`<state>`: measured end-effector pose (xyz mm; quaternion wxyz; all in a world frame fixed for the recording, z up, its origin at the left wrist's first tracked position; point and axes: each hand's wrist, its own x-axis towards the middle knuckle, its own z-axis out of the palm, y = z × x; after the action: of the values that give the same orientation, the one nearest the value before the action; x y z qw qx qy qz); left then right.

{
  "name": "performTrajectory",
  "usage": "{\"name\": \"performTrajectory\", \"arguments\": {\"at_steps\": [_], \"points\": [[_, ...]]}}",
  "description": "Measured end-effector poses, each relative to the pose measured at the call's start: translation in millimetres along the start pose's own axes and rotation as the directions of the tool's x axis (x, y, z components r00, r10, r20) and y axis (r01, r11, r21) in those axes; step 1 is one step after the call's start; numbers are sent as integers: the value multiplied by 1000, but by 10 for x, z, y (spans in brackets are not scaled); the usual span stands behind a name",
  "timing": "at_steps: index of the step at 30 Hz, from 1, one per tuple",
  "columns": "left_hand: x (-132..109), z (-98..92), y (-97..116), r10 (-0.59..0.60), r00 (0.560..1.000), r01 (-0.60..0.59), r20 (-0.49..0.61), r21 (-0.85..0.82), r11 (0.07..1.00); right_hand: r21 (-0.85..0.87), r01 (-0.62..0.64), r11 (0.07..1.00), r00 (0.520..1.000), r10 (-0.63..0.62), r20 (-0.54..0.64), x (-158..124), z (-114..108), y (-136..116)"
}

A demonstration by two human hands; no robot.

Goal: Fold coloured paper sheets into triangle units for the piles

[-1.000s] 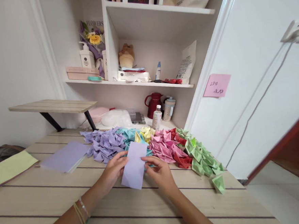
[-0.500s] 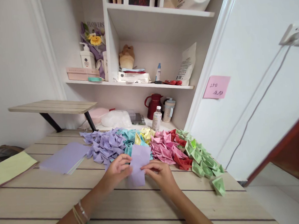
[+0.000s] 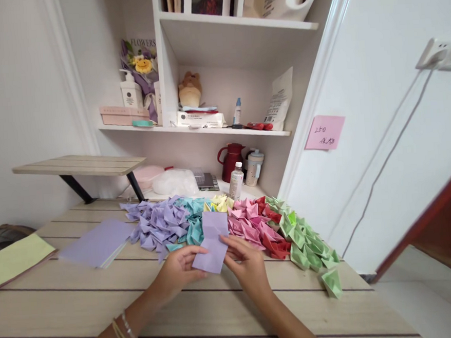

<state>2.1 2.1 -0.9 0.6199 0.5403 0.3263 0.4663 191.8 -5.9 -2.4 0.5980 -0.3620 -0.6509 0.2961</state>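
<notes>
A folded sheet of lilac paper [image 3: 213,242] stands up from the wooden table [image 3: 182,316], creased across its middle. My left hand [image 3: 178,267] pinches its lower left edge with curled fingers. My right hand [image 3: 247,262] grips its right edge between thumb and fingers. Just beyond lies a long heap of folded paper boats: lilac ones [image 3: 155,223], teal ones [image 3: 194,222], pink ones [image 3: 248,221], red ones [image 3: 275,243] and green ones [image 3: 312,250].
A stack of flat lilac sheets [image 3: 97,243] lies to the left, with yellow-green sheets [image 3: 11,258] at the far left edge. A small bottle [image 3: 236,181], a red jug [image 3: 231,158] and a low wooden riser [image 3: 78,165] stand behind. White shelves hold boxes and bottles.
The lilac sheet has been folded shorter and tipped upright. Both hands have shifted slightly toward the boats while gripping it.
</notes>
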Motion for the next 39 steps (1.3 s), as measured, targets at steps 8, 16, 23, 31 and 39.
{"name": "performTrajectory", "arguments": {"at_steps": [8, 16, 23, 31, 39], "points": [[-27, 7, 177, 123, 983, -115, -136, 66, 991, 112, -102, 988, 995, 102, 5, 34, -8, -28], [-33, -89, 121, 201, 979, -190, -43, 182, 965, 20, -86, 996, 989, 83, 122, 36, -5, -51], [-34, 36, 30, 142, 982, -111, -124, 223, 968, 254, -219, 942, 974, 228, -5, 16, 73, -44], [-62, 64, 124, 170, 977, -102, -129, 417, 903, 354, -290, 889, 954, 296, 39, 35, 93, -41], [-46, 10, 143, -18, 998, 18, -55, 3, 1000, 76, -194, 978, 977, 185, 109, 2, 10, -150]]}}
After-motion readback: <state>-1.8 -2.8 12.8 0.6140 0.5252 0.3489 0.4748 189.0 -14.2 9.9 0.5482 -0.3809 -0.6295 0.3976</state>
